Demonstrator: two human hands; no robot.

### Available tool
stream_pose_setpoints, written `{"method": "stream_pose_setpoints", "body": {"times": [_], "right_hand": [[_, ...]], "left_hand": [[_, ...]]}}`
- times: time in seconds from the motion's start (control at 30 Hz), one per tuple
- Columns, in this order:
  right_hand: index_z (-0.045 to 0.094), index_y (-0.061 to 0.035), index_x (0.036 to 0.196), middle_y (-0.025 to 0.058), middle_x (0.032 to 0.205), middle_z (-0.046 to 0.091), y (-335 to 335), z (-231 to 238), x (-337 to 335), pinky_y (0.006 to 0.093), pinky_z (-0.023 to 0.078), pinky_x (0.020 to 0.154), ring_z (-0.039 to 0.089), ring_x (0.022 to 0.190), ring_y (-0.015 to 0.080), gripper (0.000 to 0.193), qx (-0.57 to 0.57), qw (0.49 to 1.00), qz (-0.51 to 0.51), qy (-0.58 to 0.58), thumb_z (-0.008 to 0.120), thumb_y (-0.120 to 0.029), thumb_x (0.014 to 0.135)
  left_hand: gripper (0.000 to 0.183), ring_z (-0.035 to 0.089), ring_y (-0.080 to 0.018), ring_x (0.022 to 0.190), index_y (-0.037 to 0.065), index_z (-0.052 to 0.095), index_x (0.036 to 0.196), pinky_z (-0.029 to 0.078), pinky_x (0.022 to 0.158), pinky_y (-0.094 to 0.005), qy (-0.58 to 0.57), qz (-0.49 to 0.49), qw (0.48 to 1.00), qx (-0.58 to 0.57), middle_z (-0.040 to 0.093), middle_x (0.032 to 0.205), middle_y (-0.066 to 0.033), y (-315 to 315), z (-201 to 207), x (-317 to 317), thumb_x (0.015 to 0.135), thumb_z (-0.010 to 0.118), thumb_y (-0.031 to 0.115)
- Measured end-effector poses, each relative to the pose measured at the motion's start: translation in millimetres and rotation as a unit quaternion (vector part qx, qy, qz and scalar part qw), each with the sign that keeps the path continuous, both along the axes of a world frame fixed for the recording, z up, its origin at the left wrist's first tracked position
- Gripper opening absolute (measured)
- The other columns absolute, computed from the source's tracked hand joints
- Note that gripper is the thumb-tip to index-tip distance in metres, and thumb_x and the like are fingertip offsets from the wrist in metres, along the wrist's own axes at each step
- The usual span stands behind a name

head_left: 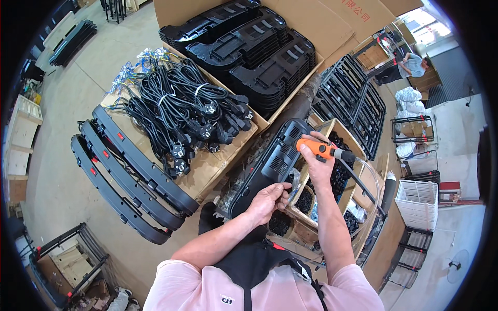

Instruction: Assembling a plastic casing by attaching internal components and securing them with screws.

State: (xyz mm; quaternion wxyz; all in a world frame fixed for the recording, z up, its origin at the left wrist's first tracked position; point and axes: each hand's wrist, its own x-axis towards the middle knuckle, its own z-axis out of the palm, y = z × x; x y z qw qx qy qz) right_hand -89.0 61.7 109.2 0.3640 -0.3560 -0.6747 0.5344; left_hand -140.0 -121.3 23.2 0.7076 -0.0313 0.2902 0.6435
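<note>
My right hand is wrapped round an orange cordless screwdriver, whose black nose points to the right over a wooden parts box. My left hand is closed, thumb against fingers, over the near end of a long black plastic housing. What its fingers hold, if anything, is too small to make out. The housing lies slantwise in front of me, its vented face up. The wooden parts box stands right beside it, with small black parts heaped in its compartments.
Bundled black power cords lie on a cardboard box at left, with curved black housings along its edge. Stacked black panels fill a carton behind. Black metal frames stand at right. Another person is far off at right.
</note>
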Motion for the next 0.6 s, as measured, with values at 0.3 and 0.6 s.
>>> {"method": "stream_pose_setpoints", "body": {"times": [0.3,0.6], "right_hand": [[0.06,0.0017,0.135,0.0147,0.122,0.074,2,9,-13,0.0353,0.055,0.102,0.07,0.111,0.0195,0.052,0.014,0.998,0.035,-0.042,0.083,-0.008,0.089],[0.067,-0.0004,0.12,0.0097,0.113,0.074,15,14,-26,0.0311,0.057,0.093,0.07,0.102,0.0154,0.036,0.038,0.993,0.063,-0.092,0.084,-0.005,0.087]], "left_hand": [[0.034,0.061,-0.0082,0.075,0.004,0.063,0.137,0.049,0.065,-0.0228,0.045,-0.017,0.999,0.004,0.066,0.09,0.001,-15,-6,-7,0.115,0.049,0.026],[0.03,0.061,-0.0085,0.079,0.006,0.066,0.131,0.049,0.069,-0.0234,0.008,-0.003,1.0,-0.016,0.07,0.099,-0.0011,-20,-16,-3,0.113,0.055,0.026]]}}
